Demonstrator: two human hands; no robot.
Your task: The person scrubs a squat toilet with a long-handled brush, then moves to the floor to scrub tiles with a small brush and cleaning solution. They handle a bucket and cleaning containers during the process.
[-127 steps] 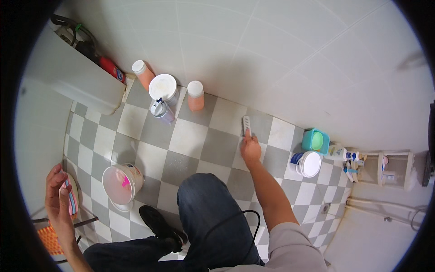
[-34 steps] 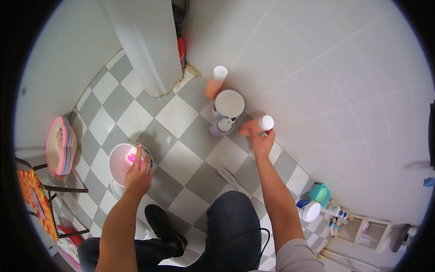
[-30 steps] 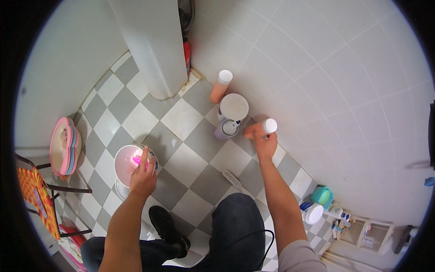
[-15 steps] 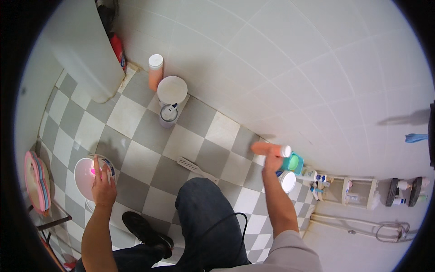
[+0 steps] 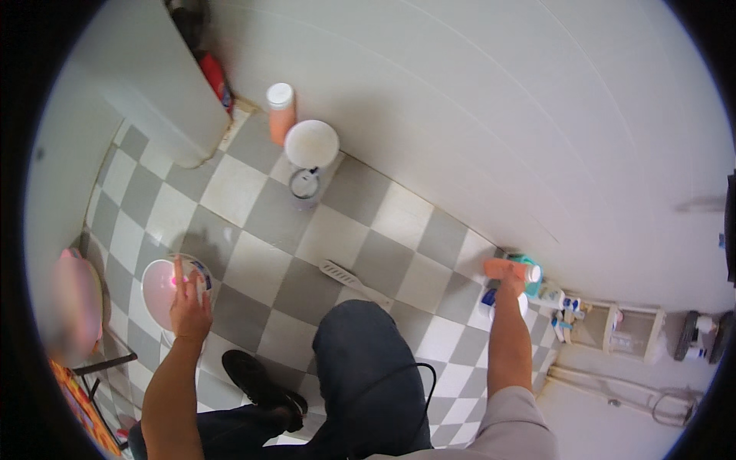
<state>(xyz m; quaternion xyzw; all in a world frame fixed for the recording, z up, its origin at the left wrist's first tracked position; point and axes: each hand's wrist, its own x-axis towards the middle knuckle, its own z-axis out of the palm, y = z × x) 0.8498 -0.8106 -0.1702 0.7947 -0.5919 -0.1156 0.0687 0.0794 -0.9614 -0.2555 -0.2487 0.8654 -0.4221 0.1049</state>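
My left hand (image 5: pixel 190 307) is on a tilted white tub (image 5: pixel 159 294) at the left, its fingers lying over the rim. The tub's inside looks pinkish, and a bright pink spot shows beside the fingers. Printed lettering marks the tub's side. Far to the right, my right hand (image 5: pixel 512 285) is closed round an orange bottle (image 5: pixel 502 267) with a white cap. The bottle lies sideways in the grip, close to a teal basket (image 5: pixel 529 263) by the wall. A white lidded tub with a blue label (image 5: pixel 487 300) is partly hidden behind my right wrist.
Another orange bottle (image 5: pixel 281 123) stands by the far wall, beside a white-lidded container (image 5: pixel 311 146) and a clear jar (image 5: pixel 304 184). A slotted white spatula (image 5: pixel 349 277) lies on the checkered floor. A shelf rack (image 5: pixel 613 330) is at the right, a chair (image 5: pixel 92 376) at the left.
My right hand has carried the orange bottle rightward, closer to the teal basket. My left hand stays at the white tub. The whole view has shifted a little.
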